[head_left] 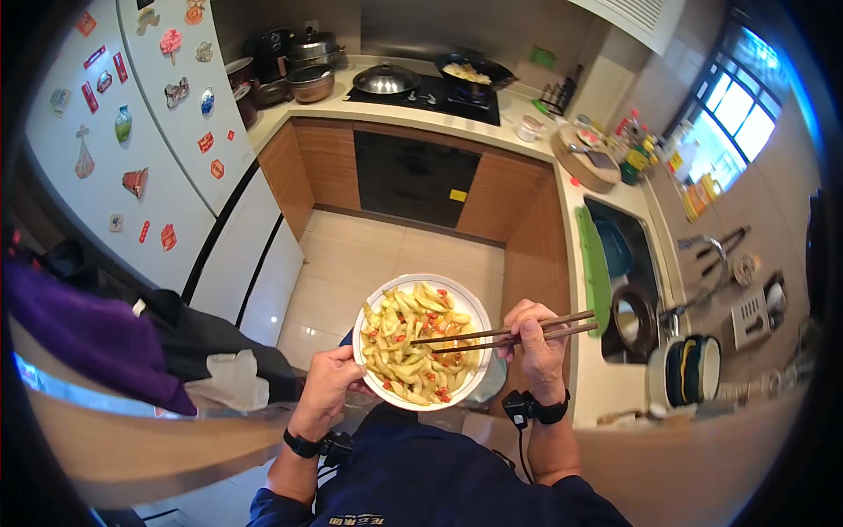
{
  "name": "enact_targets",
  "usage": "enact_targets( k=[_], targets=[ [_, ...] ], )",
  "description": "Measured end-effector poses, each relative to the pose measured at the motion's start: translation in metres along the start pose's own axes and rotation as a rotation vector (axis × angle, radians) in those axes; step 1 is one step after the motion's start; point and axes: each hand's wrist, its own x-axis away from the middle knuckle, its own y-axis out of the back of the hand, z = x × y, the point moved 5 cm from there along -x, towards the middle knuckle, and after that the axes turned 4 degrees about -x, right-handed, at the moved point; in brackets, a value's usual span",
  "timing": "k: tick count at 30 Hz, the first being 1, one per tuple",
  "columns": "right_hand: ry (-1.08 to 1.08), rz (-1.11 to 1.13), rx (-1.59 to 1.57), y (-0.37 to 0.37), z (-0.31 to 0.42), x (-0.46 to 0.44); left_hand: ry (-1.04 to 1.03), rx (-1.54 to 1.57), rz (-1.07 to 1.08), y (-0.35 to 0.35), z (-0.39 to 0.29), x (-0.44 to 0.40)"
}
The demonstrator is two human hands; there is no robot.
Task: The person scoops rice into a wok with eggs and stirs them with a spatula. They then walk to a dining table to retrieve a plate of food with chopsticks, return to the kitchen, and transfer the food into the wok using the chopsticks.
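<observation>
My left hand [332,385] grips the left edge of a white plate [479,318], its thumb near the rim. Pale green cooked vegetable slices with red pepper bits [404,338] heap over the plate. In my right hand [536,344] is a pair of brown wooden chopsticks [487,341], pinched between the fingers. Their tips reach into the food around the middle of the plate. The plate is held in front of my body, above the floor. Fingers of my left hand under the plate are hidden.
A lidded wok [386,79] and a pan with food [474,73] stand on the stove. At right are a green board [594,272], the sink [622,351] and a round chopping board [587,165]. The fridge [132,132] stands left; dark clothing [219,338] hangs nearby.
</observation>
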Motion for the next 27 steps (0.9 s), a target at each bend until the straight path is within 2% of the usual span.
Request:
enact_targets(
  k=[6,17,24,27],
  targets=[
    [-0.115,-0.056,-0.173,0.056,-0.073,-0.129,-0.015,0.033,0.000,-0.013,-0.033,-0.120],
    [0.005,-0.357,-0.294,0.127,-0.115,-0.317,-0.030,-0.031,0.031,-0.035,-0.125,-0.318],
    [0.015,-0.406,-0.301,0.174,-0.149,-0.453,-0.053,-0.003,-0.028,-0.047,-0.177,-0.450],
    [0.026,-0.335,-0.264,0.196,-0.161,-0.510,-0.095,-0.017,-0.054,-0.059,-0.202,-0.502]
  ],
)
